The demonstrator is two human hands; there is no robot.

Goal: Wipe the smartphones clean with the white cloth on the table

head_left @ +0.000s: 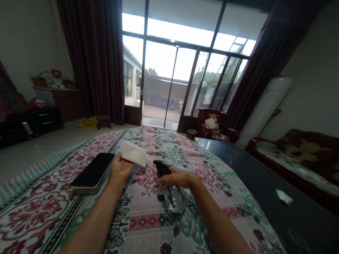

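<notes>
My left hand (122,167) holds a folded white cloth (134,153) by its left end, above the patterned tablecloth. In my right hand (176,177) is a spray bottle (173,199) with a black spray head and a clear body, gripped at the neck. Its nozzle points left, toward the cloth, with a small gap between them. Left of my left wrist lies a stack of flat tablets (94,173), the top one with a dark screen facing up. The lower part of the stack is partly hidden by my forearm.
The flowered tablecloth (148,225) covers the round table under my hands. A dark glossy table (254,190) with a crumpled white piece (284,197) stands to the right, beside a wooden sofa (299,144). A wooden armchair (212,121) and glass doors (169,84) are ahead.
</notes>
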